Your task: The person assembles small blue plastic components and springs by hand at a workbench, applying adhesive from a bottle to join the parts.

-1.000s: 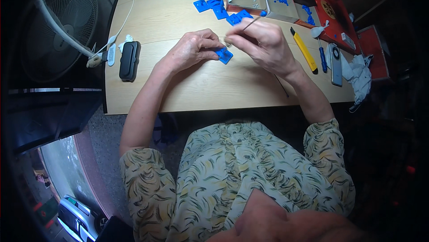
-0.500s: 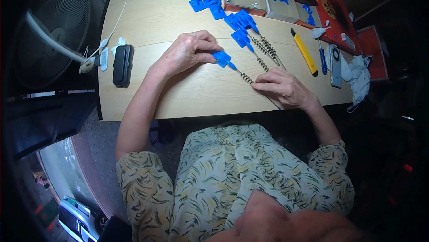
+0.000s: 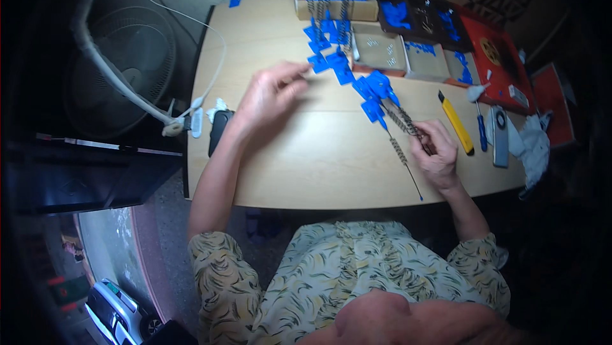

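Observation:
My left hand (image 3: 274, 95) hovers over the table, fingers apart and a little blurred, holding nothing. Its fingertips are close to a blue square plate (image 3: 317, 63), one of several standing with springs on thin rods. On the right, my right hand (image 3: 438, 157) is closed around the coil springs (image 3: 403, 120) of several rods whose blue plates (image 3: 377, 85) point away from me. How many rods it grips is hidden by the fingers. Beside it lies another spring rod (image 3: 398, 151), with a blue plate (image 3: 370, 111) at its far end and a small blue tip at the near one.
Behind stand a cardboard box (image 3: 368, 11) of blue parts and shallow trays (image 3: 377, 63) of small pieces. To the right lie a yellow utility knife (image 3: 456, 123), a blue screwdriver (image 3: 481, 133) and a phone (image 3: 499, 138). A black case (image 3: 220, 129) lies left, near a fan (image 3: 131, 71).
My left hand has let go of a blue plate and opened. My right hand has shifted from one spring rod to the grouped springs. The view has tilted, showing more of the table's back.

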Motion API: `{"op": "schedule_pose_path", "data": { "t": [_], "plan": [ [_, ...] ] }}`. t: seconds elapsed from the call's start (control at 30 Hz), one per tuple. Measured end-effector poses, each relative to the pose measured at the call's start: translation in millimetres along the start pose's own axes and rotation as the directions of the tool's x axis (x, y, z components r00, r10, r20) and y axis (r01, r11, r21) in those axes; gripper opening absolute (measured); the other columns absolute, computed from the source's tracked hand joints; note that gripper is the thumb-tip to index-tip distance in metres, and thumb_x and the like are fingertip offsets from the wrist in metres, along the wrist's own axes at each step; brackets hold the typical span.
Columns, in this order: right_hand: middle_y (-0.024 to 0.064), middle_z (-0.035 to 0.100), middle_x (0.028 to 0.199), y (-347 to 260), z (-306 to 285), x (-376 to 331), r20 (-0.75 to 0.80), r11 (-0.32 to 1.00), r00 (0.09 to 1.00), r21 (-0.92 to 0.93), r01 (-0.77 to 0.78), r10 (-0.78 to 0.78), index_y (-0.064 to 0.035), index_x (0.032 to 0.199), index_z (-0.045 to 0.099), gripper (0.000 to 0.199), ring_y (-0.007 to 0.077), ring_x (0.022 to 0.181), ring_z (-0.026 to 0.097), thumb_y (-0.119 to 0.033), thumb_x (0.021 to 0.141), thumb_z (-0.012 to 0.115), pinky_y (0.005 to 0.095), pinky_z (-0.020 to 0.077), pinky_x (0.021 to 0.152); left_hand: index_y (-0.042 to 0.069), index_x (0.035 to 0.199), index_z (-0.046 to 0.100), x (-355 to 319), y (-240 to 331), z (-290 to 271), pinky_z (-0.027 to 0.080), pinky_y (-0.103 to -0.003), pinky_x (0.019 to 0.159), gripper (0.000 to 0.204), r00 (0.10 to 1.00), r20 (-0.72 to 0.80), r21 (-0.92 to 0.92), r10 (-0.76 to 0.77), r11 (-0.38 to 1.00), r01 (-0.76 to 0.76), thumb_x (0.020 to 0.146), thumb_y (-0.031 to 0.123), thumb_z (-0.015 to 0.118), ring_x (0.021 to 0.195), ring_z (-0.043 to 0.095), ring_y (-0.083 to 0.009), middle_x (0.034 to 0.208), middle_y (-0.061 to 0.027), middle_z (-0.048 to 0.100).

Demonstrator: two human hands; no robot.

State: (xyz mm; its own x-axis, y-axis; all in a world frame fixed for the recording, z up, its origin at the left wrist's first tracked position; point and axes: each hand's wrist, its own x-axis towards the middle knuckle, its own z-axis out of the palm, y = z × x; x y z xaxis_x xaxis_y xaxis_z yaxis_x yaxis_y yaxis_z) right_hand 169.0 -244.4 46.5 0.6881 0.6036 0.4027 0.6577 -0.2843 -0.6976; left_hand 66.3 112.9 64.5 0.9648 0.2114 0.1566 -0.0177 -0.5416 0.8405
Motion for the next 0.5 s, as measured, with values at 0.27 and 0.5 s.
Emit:
{"op": "schedule_pose_path", "data": {
  "t": [0.27,0.5],
  "plan": [
    [0.0091,0.064,0.090,49.5,-0.2,23.9,0.007,0.990,0.998,-0.123,0.070,-0.070,0.0019,0.107,0.068,0.028,0.0207,0.075,0.061,0.006,0.080,0.074,0.0325,0.0502,0.069,0.004,0.141,0.060,159.5,-136.1,-115.2,0.053,-0.037,0.100,0.055,0.742,-0.651,0.254,-0.158,0.876,0.410,0.091,0.020,0.074,0.113,0.071,-0.0257,0.124,-0.0141,0.073],
    [0.0102,0.066,0.094,57.6,-5.9,30.2,0.090,1.000,0.996,-0.008,-0.004,0.005,0.0031,0.113,0.068,0.034,0.0212,0.082,0.063,0.000,0.080,0.076,0.0336,0.0522,0.075,0.007,0.141,0.059,225.9,-211.2,-154.1,0.049,-0.042,0.107,0.061,0.610,-0.782,0.226,-0.123,0.857,0.463,0.085,0.022,0.078,0.124,0.065,-0.0328,0.131,-0.0155,0.069]
  ]
}}
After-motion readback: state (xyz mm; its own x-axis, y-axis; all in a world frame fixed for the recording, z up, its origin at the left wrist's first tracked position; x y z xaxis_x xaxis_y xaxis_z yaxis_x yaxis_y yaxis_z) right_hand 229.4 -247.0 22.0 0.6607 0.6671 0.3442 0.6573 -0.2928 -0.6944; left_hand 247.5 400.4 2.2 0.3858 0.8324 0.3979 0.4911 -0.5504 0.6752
